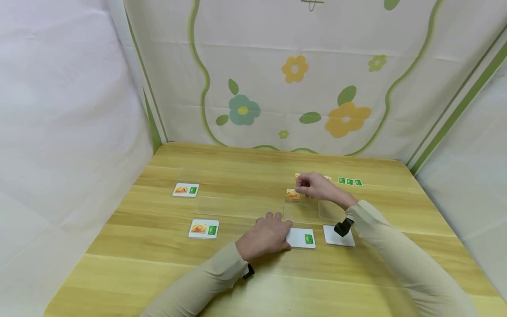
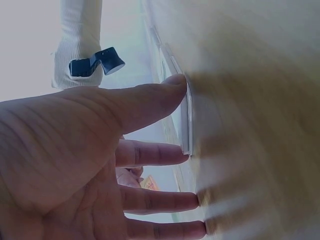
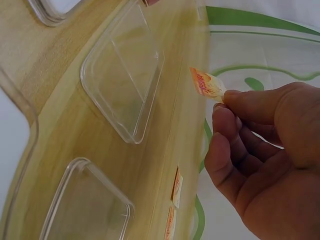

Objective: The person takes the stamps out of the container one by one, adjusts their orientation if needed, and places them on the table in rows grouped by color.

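Observation:
My right hand (image 1: 321, 187) is raised over the far right of the table, pinching a small orange-and-yellow picture sticker (image 3: 206, 84) between thumb and forefinger. At the left edge of a white card (image 1: 298, 238) with a green sticker at its right side, my left hand (image 1: 264, 235) holds the card with thumb and forefinger at its two corners. In the left wrist view, the other visible fingertips (image 2: 196, 200) touch the tabletop. A stack of blank white cards (image 1: 334, 237) lies to the right, partly behind the right wrist's black camera.
Two finished-looking cards with orange and green stickers, one farther (image 1: 185, 190) and one nearer (image 1: 203, 229), lie at left. Clear plastic lids or trays (image 3: 122, 75) lie mid-table. Green stickers (image 1: 350, 181) sit far right, beside orange stickers (image 3: 176, 187). White curtain (image 1: 261, 61) surrounds the table.

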`<state>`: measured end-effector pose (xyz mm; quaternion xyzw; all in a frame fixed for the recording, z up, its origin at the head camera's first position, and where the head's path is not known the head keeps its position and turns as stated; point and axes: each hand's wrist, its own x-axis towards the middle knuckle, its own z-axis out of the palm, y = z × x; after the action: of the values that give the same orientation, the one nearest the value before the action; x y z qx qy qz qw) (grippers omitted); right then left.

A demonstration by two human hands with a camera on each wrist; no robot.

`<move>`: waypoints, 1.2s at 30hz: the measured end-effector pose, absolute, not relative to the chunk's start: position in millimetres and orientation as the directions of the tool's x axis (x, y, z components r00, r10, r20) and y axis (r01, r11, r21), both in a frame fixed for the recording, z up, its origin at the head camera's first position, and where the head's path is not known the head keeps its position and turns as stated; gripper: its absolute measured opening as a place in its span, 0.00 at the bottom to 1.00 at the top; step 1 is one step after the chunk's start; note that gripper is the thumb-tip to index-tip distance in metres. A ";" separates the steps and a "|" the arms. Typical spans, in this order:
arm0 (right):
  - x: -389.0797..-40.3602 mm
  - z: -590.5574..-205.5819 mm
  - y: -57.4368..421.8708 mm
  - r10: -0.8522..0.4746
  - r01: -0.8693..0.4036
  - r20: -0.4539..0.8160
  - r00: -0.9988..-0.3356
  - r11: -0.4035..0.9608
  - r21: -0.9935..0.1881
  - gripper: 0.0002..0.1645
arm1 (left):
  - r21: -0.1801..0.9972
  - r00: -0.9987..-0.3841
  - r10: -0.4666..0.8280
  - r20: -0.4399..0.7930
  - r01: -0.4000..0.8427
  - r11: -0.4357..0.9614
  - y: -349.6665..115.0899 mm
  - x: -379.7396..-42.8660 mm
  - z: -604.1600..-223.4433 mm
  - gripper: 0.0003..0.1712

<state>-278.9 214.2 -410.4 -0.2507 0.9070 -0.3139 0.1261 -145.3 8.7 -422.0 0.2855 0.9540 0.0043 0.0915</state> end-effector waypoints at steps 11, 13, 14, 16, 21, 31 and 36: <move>-284.3 -414.0 214.3 -0.507 -0.344 -0.070 -0.859 0.673 -0.654 0.05 | 0.038 -0.813 0.554 -0.180 0.557 0.829 10.3 -146.9 -420.8 0.27; -285.9 -415.1 213.3 -0.504 -0.343 -0.070 -0.861 0.677 -0.652 0.05 | 0.033 -0.812 0.553 -0.185 0.557 0.830 10.3 -146.9 -420.5 0.27; -287.0 -416.0 213.1 -0.506 -0.345 -0.069 -0.860 0.675 -0.652 0.05 | 0.033 -0.812 0.552 -0.189 0.557 0.830 10.4 -147.0 -420.4 0.27; -288.8 -416.7 212.2 -0.509 -0.346 -0.068 -0.858 0.671 -0.656 0.06 | 0.032 -0.811 0.551 -0.195 0.556 0.830 10.4 -147.1 -420.4 0.27; -292.2 -417.1 210.3 -0.510 -0.343 -0.066 -0.858 0.664 -0.665 0.05 | 0.036 -0.807 0.556 -0.200 0.561 0.827 10.9 -148.0 -420.9 0.27; -296.7 -423.2 211.4 -0.500 -0.335 -0.065 -0.863 0.664 -0.669 0.06 | 0.045 -0.809 0.553 -0.200 0.556 0.830 10.4 -147.8 -420.8 0.26; -298.4 -428.0 213.0 -0.487 -0.312 -0.090 -0.869 0.680 -0.664 0.05 | 0.053 -0.807 0.556 -0.198 0.557 0.829 10.0 -147.8 -420.7 0.26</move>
<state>-298.4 213.0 -428.0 -0.2202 0.9070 -0.3343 0.1307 -147.8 10.0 -420.7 0.2927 0.9506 -0.0040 0.1030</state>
